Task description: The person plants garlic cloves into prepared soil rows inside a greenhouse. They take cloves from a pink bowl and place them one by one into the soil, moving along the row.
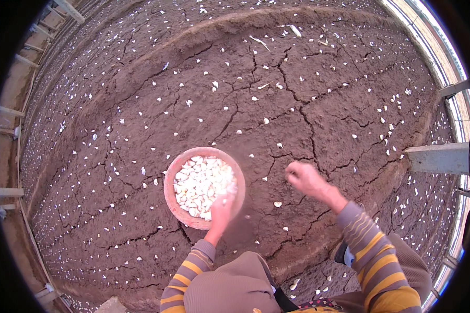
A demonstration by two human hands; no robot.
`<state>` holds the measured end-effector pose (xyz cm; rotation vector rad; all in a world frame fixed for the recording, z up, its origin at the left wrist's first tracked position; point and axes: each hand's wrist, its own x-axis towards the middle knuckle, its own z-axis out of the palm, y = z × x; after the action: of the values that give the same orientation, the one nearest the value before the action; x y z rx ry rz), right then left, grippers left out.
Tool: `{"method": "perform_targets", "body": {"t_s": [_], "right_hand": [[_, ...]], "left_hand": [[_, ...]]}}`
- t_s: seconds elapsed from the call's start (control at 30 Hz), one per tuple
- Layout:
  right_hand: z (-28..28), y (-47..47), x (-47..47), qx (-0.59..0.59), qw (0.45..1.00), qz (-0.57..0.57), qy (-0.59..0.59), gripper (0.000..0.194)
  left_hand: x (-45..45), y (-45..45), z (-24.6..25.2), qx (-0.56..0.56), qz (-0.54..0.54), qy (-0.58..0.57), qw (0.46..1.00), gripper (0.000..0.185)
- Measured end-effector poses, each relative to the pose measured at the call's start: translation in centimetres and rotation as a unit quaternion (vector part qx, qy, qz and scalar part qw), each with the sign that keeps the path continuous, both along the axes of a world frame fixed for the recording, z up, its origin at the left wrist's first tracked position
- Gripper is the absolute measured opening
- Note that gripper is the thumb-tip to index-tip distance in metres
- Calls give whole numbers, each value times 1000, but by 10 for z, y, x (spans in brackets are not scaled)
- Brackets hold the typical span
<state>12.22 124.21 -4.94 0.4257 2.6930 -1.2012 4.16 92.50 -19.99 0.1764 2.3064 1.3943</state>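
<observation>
A round reddish bowl point(171, 203) full of peeled-looking white garlic cloves point(203, 182) stands on cracked brown soil. My left hand point(222, 207) is at its lower right rim, over the cloves; the fingers are blurred, and whether they hold a clove cannot be told. To the right of the bowl, my right hand point(303, 178) is low over the soil with its fingers curled together; nothing can be made out between them. A single clove point(264, 179) sits in the soil left of my right hand, and another clove point(277, 204) lies below it.
Many cloves dot the cracked bed in loose rows. A raised soil ridge point(219, 25) curves across the top. A concrete post point(438, 157) juts in at the right, and posts and rails line the left edge. My bent knee point(231, 283) is just below the bowl.
</observation>
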Motion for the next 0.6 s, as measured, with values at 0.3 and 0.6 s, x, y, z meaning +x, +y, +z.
{"method": "perform_targets", "body": {"t_s": [0.3, 0.6], "right_hand": [[-25, -89, 13, -488, 844, -214, -62, 30], [-32, -64, 73, -572, 724, -385, -22, 11]], "left_hand": [[12, 81, 118, 199, 68, -410, 888, 17], [44, 96, 115, 142, -35, -439, 887, 19]]}}
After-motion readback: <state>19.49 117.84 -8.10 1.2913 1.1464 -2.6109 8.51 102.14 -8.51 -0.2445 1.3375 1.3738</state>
